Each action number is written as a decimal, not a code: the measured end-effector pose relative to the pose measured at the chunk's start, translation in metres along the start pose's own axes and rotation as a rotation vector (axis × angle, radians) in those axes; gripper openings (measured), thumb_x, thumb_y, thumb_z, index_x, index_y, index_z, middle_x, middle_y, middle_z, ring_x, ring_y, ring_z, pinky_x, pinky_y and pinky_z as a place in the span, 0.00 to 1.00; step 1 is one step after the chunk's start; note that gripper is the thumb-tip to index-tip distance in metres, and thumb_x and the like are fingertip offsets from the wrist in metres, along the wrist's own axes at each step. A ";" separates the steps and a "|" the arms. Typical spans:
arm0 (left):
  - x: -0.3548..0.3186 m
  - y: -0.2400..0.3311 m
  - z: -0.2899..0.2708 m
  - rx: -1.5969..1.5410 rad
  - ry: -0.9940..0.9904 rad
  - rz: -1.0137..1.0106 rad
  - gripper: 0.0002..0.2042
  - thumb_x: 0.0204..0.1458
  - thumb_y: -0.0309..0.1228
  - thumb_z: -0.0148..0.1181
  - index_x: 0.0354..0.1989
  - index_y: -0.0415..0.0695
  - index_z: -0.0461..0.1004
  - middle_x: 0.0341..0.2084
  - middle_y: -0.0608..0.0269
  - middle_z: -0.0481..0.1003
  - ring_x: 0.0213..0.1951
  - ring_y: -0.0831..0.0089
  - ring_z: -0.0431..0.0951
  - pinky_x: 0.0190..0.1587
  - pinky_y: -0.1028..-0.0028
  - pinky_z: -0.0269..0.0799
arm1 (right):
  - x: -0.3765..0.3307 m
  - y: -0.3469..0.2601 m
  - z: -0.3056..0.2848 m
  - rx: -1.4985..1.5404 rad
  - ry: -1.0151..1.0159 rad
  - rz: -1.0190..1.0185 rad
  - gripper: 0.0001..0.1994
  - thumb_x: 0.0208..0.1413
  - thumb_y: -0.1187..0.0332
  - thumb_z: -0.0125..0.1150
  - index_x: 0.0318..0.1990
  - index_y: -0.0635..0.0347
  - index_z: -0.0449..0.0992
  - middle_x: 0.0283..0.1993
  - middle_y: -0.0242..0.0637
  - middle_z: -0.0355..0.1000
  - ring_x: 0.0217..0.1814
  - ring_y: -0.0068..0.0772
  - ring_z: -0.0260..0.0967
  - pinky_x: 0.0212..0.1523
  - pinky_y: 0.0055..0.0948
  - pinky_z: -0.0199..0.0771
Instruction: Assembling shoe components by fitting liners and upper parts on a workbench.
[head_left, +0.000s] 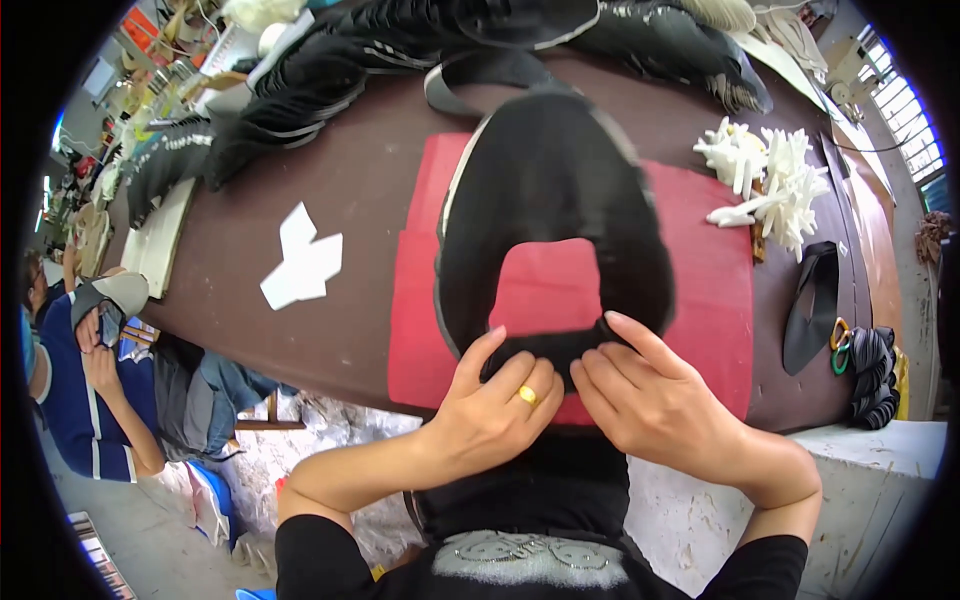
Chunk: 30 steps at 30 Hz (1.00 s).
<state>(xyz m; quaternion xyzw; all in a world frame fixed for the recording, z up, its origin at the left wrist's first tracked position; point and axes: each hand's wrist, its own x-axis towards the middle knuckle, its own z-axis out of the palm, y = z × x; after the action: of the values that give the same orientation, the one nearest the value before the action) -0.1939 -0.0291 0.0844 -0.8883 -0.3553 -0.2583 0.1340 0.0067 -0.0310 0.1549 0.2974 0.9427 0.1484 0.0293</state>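
A black shoe upper (553,150), closed into a loop with a rounded far end and a pale edge on its left side, is held over red mats (715,300) on the brown table. Its opening shows the red below. My left hand (500,390), with a gold ring, pinches the near band of the upper on the left. On the same band my right hand (650,390) grips from the right, thumb on top and fingers curled under. The fingertips of both hands are partly hidden by the fabric.
Stacked black uppers (300,110) line the far edge, with a loose grey-black strip (490,75) near them. White paper pieces (303,260) lie left; white finger-shaped pieces (785,185), a black cut piece (812,305) and orange-green loops (840,345) right. Another person (95,390) sits at left.
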 end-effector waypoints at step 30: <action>0.299 -0.328 0.160 0.566 -0.567 0.114 0.08 0.54 0.33 0.49 0.36 0.45 0.72 0.36 0.58 0.78 0.41 0.64 0.78 0.59 0.65 0.63 | -0.021 0.091 0.076 0.717 0.407 0.463 0.05 0.47 0.75 0.66 0.33 0.56 0.80 0.36 0.30 0.77 0.28 0.31 0.70 0.33 0.27 0.71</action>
<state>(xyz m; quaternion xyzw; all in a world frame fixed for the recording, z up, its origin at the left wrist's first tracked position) -0.1816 0.4397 0.1347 -0.8706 -0.3855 0.1131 0.2841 0.0846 0.0478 0.1086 0.4559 0.8301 -0.1284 -0.2943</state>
